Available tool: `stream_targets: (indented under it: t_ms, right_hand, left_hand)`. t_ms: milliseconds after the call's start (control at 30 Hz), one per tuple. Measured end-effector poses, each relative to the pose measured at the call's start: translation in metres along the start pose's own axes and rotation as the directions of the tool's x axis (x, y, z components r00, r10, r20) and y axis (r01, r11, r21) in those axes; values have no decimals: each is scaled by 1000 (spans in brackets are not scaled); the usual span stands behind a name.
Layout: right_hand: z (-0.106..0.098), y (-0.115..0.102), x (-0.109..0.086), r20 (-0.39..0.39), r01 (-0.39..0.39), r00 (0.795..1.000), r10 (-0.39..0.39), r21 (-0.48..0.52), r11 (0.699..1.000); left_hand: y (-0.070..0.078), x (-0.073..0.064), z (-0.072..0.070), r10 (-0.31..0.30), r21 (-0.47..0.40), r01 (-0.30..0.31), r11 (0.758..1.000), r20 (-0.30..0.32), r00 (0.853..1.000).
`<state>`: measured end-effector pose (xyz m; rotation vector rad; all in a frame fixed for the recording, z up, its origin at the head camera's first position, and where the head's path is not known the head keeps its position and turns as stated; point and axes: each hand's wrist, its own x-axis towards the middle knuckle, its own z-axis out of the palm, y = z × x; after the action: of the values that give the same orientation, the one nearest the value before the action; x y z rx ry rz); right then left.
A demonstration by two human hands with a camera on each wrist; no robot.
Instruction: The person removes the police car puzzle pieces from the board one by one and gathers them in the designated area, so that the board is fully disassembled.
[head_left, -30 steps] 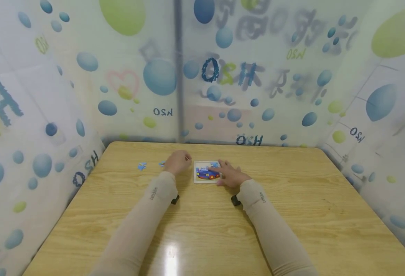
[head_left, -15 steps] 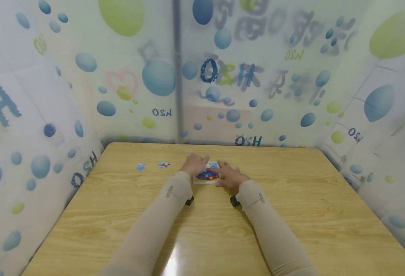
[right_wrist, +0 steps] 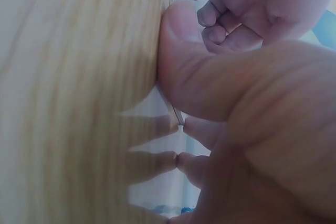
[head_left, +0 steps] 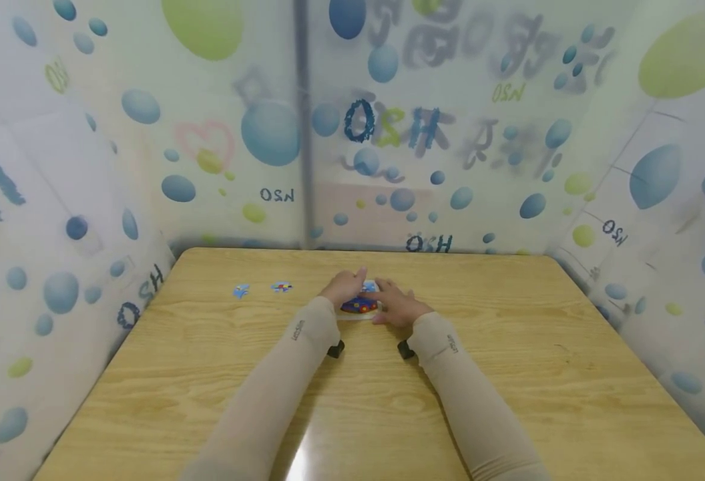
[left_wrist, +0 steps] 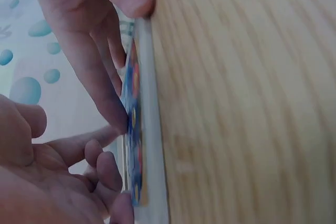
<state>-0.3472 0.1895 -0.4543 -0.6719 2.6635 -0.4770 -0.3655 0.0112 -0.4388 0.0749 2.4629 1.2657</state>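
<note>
A small jigsaw puzzle [head_left: 360, 307] with a blue and red car picture lies in a pale frame [left_wrist: 156, 166] on the table. My right hand [head_left: 402, 306] holds it at the right side, thumb [right_wrist: 181, 22] against the frame's edge and index fingertip on the picture. Over the left part is my left hand [head_left: 340, 287]. One straight finger [left_wrist: 79, 145] of it reaches the picture beside the right index fingertip, while its other fingers bend. That hand hides the puzzle's left side. Further left lie two loose puzzle pieces, one light blue [head_left: 241, 290], one multicoloured [head_left: 281, 286].
The wooden table [head_left: 479, 374] reaches back to a patterned curtain [head_left: 460, 153] with bubble prints and lettering. More curtain hangs on both sides. A dark wrist camera [head_left: 336, 349] sits under the left sleeve and another wrist camera [head_left: 406, 349] under the right.
My left hand has moved right, from beside the multicoloured piece onto the puzzle's left part, uncovering that piece. My right hand stays at the right side. Over the last half second little differs.
</note>
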Motion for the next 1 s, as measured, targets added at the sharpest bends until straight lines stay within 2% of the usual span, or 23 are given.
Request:
stream_targets:
  t_ms: [200,433,500,733,900,1000]
  right_hand:
    - [0,0,1,-3,-6,1000,7,11,1000]
    - [-1,-4,-1,-5,-7,1000,7,3,1000]
    - [-1,-6,-1,-11,-6,1000,6,14,1000]
    - [-1,-8,-1,-15,-22,1000,22,26,999]
    - [-3,-8,-2,-12,-28,1000,28,-4,1000]
    - [-3,-6,-3,-8,-27,1000,27,1,1000]
  left_hand:
    - [1,3,-1,-23,-90,25,996,20,1000]
    - [-4,9,-5,14,-143,-1,990,95,995]
    - [-4,6,-5,16,-151,2,989,115,993]
    - [-1,0,-7,-30,-136,42,990,91,995]
    - [-1,5,-8,-6,-122,19,992,110,994]
    - [-1,12,-7,-13,-195,38,980,127,992]
